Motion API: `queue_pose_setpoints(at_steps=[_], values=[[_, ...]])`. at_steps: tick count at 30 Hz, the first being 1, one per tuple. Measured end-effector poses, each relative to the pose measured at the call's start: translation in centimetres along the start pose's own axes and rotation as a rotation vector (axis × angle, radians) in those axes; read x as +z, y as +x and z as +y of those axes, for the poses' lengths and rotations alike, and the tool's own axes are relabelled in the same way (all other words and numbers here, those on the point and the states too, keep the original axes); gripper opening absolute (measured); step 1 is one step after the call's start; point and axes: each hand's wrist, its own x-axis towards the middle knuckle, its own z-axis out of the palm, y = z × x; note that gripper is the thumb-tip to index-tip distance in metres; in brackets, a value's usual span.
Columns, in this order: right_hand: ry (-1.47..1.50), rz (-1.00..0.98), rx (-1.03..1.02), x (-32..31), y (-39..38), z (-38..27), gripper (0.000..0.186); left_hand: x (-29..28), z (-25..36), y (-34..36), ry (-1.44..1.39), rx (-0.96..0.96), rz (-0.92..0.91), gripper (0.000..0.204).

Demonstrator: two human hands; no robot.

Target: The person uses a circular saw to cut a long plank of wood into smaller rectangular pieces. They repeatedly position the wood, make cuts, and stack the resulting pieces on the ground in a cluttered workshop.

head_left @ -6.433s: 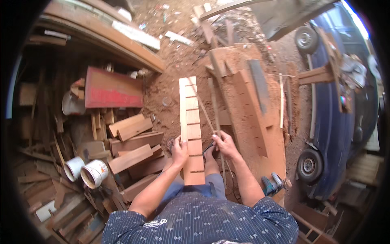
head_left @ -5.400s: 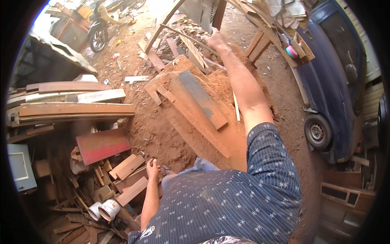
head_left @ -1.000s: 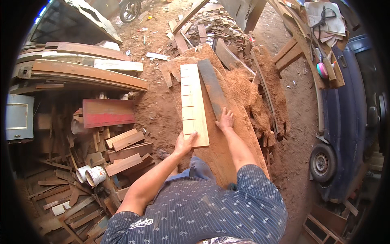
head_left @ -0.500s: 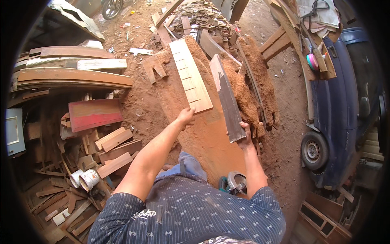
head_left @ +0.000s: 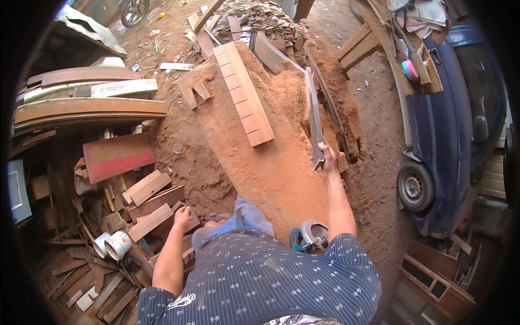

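Observation:
My right hand (head_left: 328, 159) grips the lower end of a narrow grey plank (head_left: 314, 119), held edge-on over sawdust at the right side of the work board (head_left: 273, 192). To its left, a pale reddish board (head_left: 243, 93) with several crosswise slots lies on that sawdust-covered surface, untouched. My left hand (head_left: 183, 215) hangs low at my left, beside loose wood offcuts (head_left: 149, 222), its fingers loosely curled with nothing visible in them. A teal circular saw (head_left: 309, 235) sits near my body at the board's lower end, partly hidden by my shirt.
Stacked planks (head_left: 89, 111), a red panel (head_left: 119, 154) and two white buckets (head_left: 116, 245) are on the left. A dark blue car (head_left: 441, 135) stands at the right, beneath a wooden rack (head_left: 411, 54) holding tools and tape. A scrap pile (head_left: 265, 19) lies ahead.
My left hand has let go of the slotted board and dropped back to my side; that board now lies farther forward-left. My right hand has lifted the grey plank and turned it edge-on.

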Motion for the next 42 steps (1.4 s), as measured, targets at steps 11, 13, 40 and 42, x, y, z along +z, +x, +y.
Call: queue_pose_setpoints(at_steps=[11, 13, 40, 42], values=[[-1.236, 0.590, 0.052, -5.3, 8.1, -2.0, 0.073, -3.6, -9.7, -1.8, -0.297, -0.092, 0.107, 0.054], [-1.232, 0.598, 0.123, -5.0, 9.3, -0.3, 0.070, -2.5, -8.4, -1.4, -0.338, -0.037, 0.063, 0.054], [-1.287, -0.337, 0.552, 27.8, -27.4, 19.2, 0.044, -17.6, -57.5, 8.0, -0.339, -0.430, 0.593, 0.056], [-1.395, -0.357, 0.558, 28.4, -30.7, 19.1, 0.050, -20.1, -60.7, 7.9, -0.201, -0.474, 0.749, 0.061]])
